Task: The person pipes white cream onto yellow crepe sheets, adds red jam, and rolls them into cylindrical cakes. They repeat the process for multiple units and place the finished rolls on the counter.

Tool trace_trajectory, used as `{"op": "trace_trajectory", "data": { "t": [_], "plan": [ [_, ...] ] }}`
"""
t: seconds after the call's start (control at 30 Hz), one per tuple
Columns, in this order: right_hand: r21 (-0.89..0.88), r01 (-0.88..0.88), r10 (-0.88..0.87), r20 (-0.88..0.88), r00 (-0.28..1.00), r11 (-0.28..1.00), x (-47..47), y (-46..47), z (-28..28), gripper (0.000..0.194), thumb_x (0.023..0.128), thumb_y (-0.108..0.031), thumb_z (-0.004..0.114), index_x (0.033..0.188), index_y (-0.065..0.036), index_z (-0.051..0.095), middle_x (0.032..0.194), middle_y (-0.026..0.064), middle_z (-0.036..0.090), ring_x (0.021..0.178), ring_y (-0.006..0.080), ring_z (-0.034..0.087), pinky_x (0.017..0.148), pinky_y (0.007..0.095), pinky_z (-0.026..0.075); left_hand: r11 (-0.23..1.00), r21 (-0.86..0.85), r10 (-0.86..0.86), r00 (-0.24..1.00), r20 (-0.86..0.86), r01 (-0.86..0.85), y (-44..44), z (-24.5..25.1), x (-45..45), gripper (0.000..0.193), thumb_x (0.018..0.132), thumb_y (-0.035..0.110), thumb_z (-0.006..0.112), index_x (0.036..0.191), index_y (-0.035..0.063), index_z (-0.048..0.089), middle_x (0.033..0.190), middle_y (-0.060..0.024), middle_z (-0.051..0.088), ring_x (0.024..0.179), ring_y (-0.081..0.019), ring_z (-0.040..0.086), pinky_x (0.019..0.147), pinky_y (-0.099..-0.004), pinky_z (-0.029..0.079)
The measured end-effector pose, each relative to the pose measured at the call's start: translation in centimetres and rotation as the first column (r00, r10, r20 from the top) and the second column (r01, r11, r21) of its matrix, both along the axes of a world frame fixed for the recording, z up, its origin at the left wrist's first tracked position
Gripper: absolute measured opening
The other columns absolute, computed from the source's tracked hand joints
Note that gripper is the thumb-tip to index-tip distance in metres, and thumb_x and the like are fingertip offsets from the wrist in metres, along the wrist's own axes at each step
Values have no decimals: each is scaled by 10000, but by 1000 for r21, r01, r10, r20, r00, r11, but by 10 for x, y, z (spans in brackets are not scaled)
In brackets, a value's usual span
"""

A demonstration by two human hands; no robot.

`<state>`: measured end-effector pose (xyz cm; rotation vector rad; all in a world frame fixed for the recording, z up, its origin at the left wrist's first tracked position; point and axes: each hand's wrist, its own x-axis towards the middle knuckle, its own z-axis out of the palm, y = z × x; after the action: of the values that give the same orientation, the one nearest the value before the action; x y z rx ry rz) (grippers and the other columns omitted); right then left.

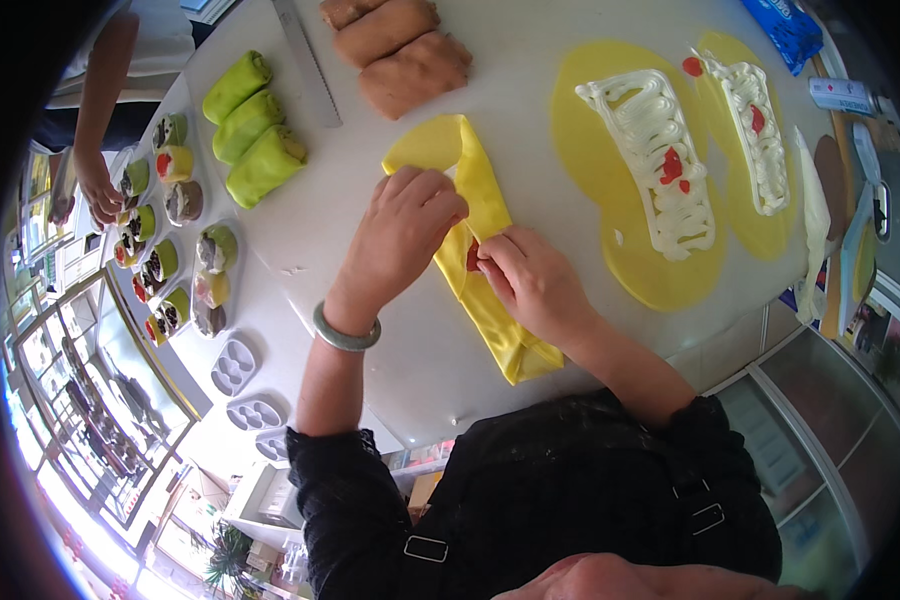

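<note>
A partly folded yellow crepe lies on the white table before me, its long sides turned inward and its near end folded over. My left hand, below a pale green bangle, pinches the crepe's upper left flap. My right hand grips the facing edge around the middle. Between the hands, a piece of red filling shows through the gap. The fingers hide part of the fold. To the right, a flat yellow crepe carries piped white cream and red fruit pieces.
Rolled green crepes, a serrated knife and brown rolls lie farther back. At left, another person's hand is by clear trays of cut rolls. A second cream-topped crepe and a piping bag are right.
</note>
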<state>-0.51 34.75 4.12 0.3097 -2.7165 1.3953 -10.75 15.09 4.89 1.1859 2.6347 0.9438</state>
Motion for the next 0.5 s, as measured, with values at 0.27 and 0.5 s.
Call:
{"op": "trace_trajectory", "data": {
  "t": [0.27, 0.5],
  "plan": [
    [260, -128, 140, -27, 990, 957, -38, 11, -26, 780, 983, -492, 604, 1546, -13, 356, 1594, 236, 342, 1486, 411, 321, 1209, 538, 266, 862, -195, 470, 882, -35, -468, 9, -41, 59, 886, 994, 543, 523, 1584, -73, 282, 1665, -250, 275, 1568, -405, 209, 1263, -568, 123],
    [251, -298, 289, 73, 955, 921, -9, 34, -31, 1053, 936, -744, 460, 1633, -1, 190, 1692, 240, 186, 1573, 398, 178, 1267, 552, 129, 862, -48, 500, 863, -70, -504, 0, -39, 102, 998, 999, 707, 364, 1572, -105, 275, 1657, -284, 264, 1559, -424, 221, 1259, -576, 122]
  ]
}}
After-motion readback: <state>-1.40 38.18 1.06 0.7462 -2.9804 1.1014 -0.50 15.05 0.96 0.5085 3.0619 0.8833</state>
